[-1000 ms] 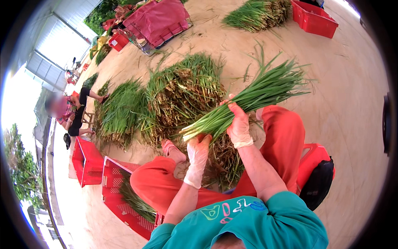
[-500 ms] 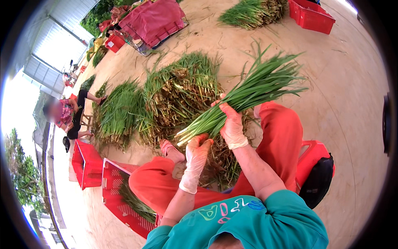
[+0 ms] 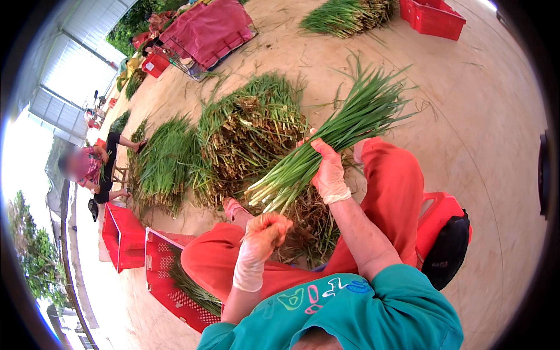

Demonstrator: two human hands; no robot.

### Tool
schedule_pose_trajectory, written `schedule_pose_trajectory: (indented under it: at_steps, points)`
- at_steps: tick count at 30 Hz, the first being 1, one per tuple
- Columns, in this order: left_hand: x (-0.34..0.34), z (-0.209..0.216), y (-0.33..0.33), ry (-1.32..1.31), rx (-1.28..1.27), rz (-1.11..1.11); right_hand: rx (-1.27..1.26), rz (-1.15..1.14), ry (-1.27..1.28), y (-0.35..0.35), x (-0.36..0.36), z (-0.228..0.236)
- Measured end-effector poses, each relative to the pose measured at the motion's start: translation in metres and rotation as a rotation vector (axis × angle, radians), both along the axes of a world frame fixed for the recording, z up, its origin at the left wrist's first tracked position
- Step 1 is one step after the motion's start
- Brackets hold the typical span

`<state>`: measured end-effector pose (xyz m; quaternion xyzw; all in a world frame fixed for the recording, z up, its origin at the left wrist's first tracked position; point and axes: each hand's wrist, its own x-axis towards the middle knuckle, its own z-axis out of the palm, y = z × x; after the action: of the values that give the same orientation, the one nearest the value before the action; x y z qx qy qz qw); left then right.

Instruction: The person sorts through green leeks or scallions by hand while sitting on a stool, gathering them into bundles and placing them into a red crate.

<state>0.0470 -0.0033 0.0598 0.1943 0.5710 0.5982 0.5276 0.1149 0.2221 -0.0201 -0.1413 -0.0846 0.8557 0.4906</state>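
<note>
My right hand, in a thin pale glove stained orange, is wrapped round a bunch of garlic chives. The green leaves fan out to the upper right, and the white stem ends point to the lower left. Just below those ends, my gloved left hand is closed, fingers curled in and apart from the bunch. Whatever it may hold is hidden. Beyond both hands lies a large heap of untrimmed chives with brown, dry bases. Loose brownish trimmings lie between my legs.
Another chive pile lies to the left, and a further one at the far side. A red perforated crate with chives stands by my left knee, next to a red crate. Another person sits at far left. A red crate stands far right.
My left hand has drawn back down and left from the white stem ends, its fingers curling in. The bunch in my right hand has shifted slightly left, its stem ends more spread.
</note>
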Motion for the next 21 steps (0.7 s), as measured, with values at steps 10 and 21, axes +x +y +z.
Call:
schedule_pose_trajectory:
  at_steps: [10,21]
  points:
    - [0.002,-0.047,0.023,0.291,-0.186,0.258,0.126,-0.075,0.02,-0.005,0.006,0.021]
    - [-0.01,-0.062,0.046,-0.157,-0.018,0.298,0.355,-0.082,-0.062,-0.011,0.002,0.034]
